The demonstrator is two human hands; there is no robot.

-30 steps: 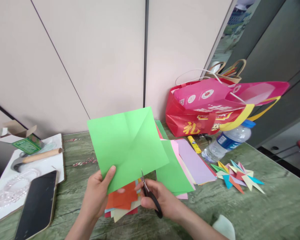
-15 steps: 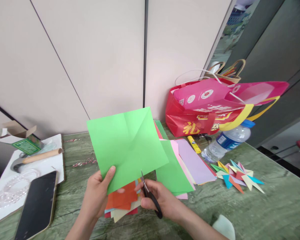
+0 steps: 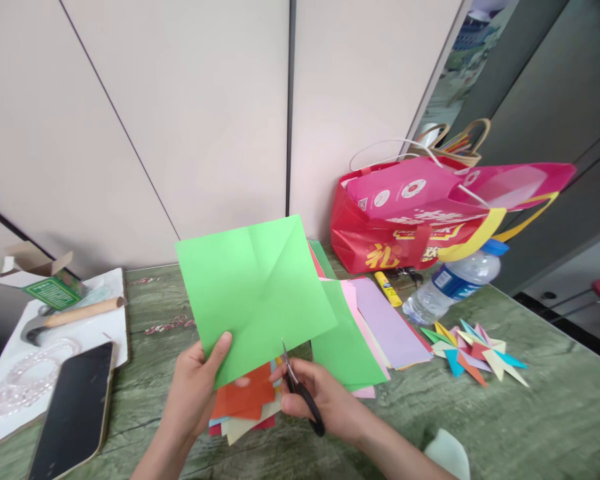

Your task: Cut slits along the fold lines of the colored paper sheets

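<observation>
A green square of paper (image 3: 260, 293), marked with crossing fold creases, is raised above the table. My left hand (image 3: 195, 380) pinches its lower left corner, thumb in front and fingers behind. In my right hand (image 3: 325, 400) is a pair of black-handled scissors (image 3: 305, 395), blades pointing up at the paper's lower edge. The blades look closed together. Beneath my hands lie smaller paper pieces in orange (image 3: 245, 400), cream, red and blue. More green paper (image 3: 350, 340) lies on a fanned pile with lilac sheets (image 3: 390, 323) to the right.
Folded multicoloured paper stars (image 3: 475, 350) lie at right, near a tilted water bottle (image 3: 450, 283), a yellow glue stick (image 3: 388, 289) and a red gift bag (image 3: 380, 233). At left are a phone (image 3: 75, 407), a wooden-handled tool (image 3: 80, 313), beads (image 3: 35, 377) and a small green box (image 3: 50, 283).
The green paper's left corner has shifted very slightly to the right. Both hands and the scissors stay practically where they were.
</observation>
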